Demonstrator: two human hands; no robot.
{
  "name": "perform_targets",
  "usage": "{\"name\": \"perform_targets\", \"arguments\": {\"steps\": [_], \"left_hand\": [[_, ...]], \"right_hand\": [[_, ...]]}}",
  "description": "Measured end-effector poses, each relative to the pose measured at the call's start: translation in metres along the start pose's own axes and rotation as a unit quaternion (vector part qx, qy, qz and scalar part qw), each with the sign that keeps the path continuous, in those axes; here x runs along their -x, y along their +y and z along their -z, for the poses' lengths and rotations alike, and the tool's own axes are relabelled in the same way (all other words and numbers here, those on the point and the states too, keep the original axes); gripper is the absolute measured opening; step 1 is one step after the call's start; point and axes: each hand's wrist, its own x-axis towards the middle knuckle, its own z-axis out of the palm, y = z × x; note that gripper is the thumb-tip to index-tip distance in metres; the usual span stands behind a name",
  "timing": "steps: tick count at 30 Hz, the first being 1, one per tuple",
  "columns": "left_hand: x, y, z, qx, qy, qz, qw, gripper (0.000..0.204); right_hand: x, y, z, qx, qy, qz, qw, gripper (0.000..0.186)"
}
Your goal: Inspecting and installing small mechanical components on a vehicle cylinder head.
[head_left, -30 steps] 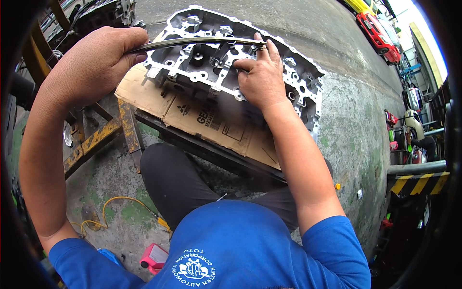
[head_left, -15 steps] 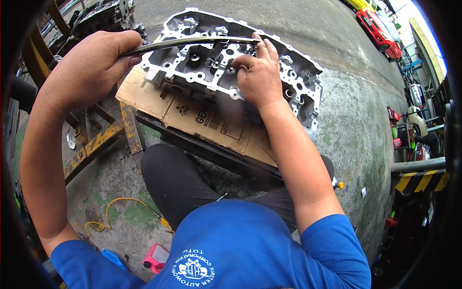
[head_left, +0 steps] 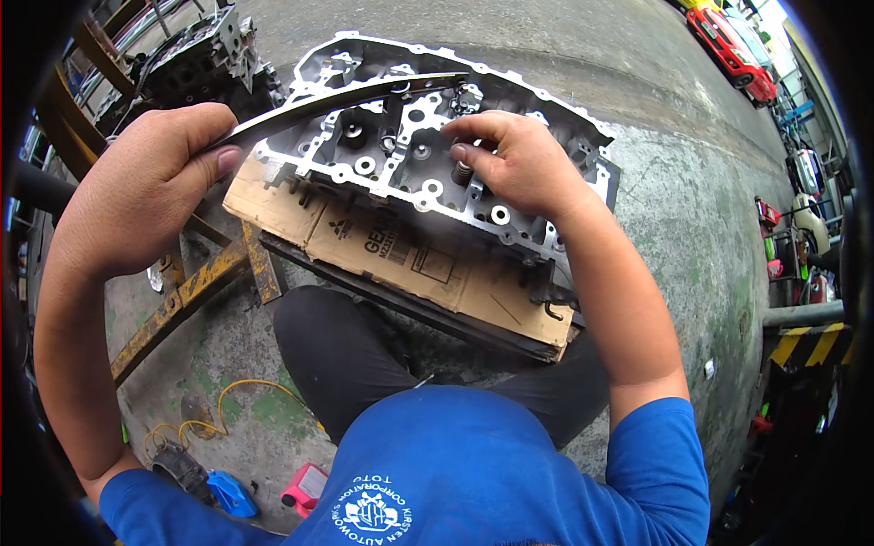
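Head view: left hand [head_left: 150, 191] clamped on bar [head_left: 314, 105], right hand [head_left: 525, 166] over casting [head_left: 414, 150], grip unclear

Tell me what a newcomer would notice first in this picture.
Probably the pale metal engine part at upper middle, resting on cardboard. Next, the long dark bar slanting over it, gripped in the left hand, with the right hand near the bar's far end. A red car stands at upper right.
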Motion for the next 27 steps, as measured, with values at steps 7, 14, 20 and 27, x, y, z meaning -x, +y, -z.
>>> {"name": "perform_targets", "arguments": {"steps": [7,14,20,27], "left_hand": [[0.001,0.042,0.006,0.108,-0.071,0.08,0.988,0.015],[0.004,0.058,-0.012,0.095,-0.038,0.049,0.994,0.014],[0.012,0.055,-0.043,0.107,-0.006,0.067,0.992,0.013],[0.02,0.045,-0.071,0.17,0.007,0.08,0.982,0.015]], "right_hand": [[-0.025,0.007,-0.021,-0.114,-0.063,0.038,0.991,0.041],[-0.024,0.024,-0.014,-0.148,-0.013,0.018,0.989,0.027],[-0.025,0.019,-0.016,-0.088,-0.014,0.038,0.995,0.023],[-0.028,0.03,-0.027,-0.011,0.041,0.121,0.992,0.022]]}}
